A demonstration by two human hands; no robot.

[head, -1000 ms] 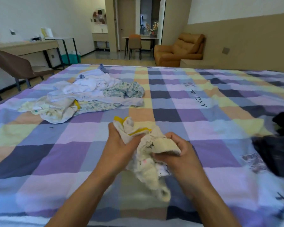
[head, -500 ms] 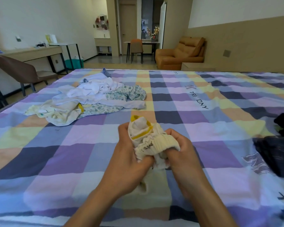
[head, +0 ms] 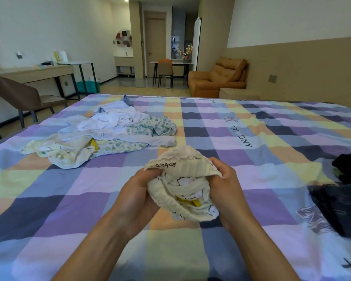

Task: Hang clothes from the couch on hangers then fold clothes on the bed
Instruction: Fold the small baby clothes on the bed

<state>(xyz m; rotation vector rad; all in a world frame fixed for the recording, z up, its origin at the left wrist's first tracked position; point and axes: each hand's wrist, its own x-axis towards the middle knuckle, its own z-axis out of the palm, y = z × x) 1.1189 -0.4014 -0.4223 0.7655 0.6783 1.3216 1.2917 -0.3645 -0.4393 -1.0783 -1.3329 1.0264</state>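
Observation:
A small cream garment (head: 182,185) with black lettering and yellow trim is bunched between both hands above the checked bed (head: 251,138). My left hand (head: 138,191) grips its left side, fingers curled under the ribbed band. My right hand (head: 225,183) grips its right edge, thumb on top. The band is stretched open, showing the cloth rolled up inside. A loose heap of white and pale printed clothes (head: 109,132) lies on the bed to the far left.
Dark folded clothes (head: 342,205) lie at the bed's right edge. Beyond the bed stand an orange couch (head: 217,78), a low bedside block (head: 239,93), a desk (head: 32,74) with a brown chair (head: 18,94) on the left, and a small table with a chair (head: 165,69).
The garment has been turned and its ribbed band pulled open wide between both hands; the dangling end is now tucked inside. The hands have spread apart.

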